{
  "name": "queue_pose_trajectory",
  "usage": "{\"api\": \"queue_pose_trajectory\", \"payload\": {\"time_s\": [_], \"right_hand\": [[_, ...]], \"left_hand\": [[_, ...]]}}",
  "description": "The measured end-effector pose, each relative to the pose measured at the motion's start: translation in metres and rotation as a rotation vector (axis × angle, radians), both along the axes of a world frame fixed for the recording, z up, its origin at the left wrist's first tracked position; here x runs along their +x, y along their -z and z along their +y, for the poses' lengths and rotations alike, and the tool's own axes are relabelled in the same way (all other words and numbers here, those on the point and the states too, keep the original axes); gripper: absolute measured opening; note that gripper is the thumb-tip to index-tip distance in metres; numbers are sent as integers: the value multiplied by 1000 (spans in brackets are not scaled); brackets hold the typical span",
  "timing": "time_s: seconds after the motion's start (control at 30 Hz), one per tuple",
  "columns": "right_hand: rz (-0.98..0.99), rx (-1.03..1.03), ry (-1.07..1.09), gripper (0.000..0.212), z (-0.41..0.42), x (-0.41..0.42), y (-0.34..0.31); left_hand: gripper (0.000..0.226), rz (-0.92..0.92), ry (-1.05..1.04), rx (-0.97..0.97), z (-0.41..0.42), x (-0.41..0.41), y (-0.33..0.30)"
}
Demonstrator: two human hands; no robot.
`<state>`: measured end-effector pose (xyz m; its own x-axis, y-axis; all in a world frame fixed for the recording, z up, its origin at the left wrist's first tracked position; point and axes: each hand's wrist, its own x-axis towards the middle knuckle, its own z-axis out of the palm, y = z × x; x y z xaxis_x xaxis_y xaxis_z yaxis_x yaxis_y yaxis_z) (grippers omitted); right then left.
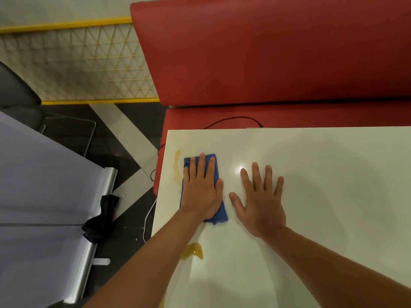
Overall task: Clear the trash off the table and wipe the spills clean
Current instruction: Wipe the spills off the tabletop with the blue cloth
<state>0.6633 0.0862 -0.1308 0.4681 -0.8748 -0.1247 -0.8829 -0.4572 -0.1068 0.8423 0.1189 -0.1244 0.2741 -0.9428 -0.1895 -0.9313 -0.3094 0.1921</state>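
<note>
- Fingers of my left hand (pixel 201 187) lay straight, pressing the folded blue cloth (pixel 219 210) flat; my right hand (pixel 259 201) rested open on the glossy white table (pixel 333 196).
- Yellowish smear (pixel 177 165) sat at the cloth's nine o'clock, near the edge; I judged a push that way could send liquid overboard.
- Amber puddle (pixel 194 251) at six o'clock waited beside my forearm, which could drag through it.
- Red padded bench (pixel 266 52) stood at twelve o'clock.

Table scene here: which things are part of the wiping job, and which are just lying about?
Part of the job:
blue cloth under the left hand
yellow smear
yellow puddle
white table
right hand, flat on the table

Just lying about:
red bench
black cable
black rag
</note>
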Motion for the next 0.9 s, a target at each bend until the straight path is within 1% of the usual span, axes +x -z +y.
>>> {"api": "queue_pose_trajectory", "payload": {"time_s": [0.13,0.23,0.3,0.4,0.53,0.6,0.7,0.8,0.9], "right_hand": [[-4,-9,-7,70,0,0,0],[-9,-10,-3,70,0,1,-1],[-6,-2,-4,70,0,1,-2],[-13,5,0,69,0,0,-2],[-15,15,8,70,-1,1,-3],[-24,13,7,69,-1,1,-2],[-28,8,2,68,0,0,-1],[-45,6,-1,67,0,0,-1],[-45,10,1,67,1,0,-2]], "left_hand": [[68,2,-56,25,-53,34,-1],[67,2,-23,51,-70,54,-6],[67,-7,24,46,-59,56,-5],[70,-19,48,33,-19,44,-2],[72,22,85,8,28,29,2],[70,43,105,-8,27,37,5],[71,68,116,-38,1,65,4],[73,34,112,-48,-27,96,0],[74,30,98,-42,-33,100,-1]]}}
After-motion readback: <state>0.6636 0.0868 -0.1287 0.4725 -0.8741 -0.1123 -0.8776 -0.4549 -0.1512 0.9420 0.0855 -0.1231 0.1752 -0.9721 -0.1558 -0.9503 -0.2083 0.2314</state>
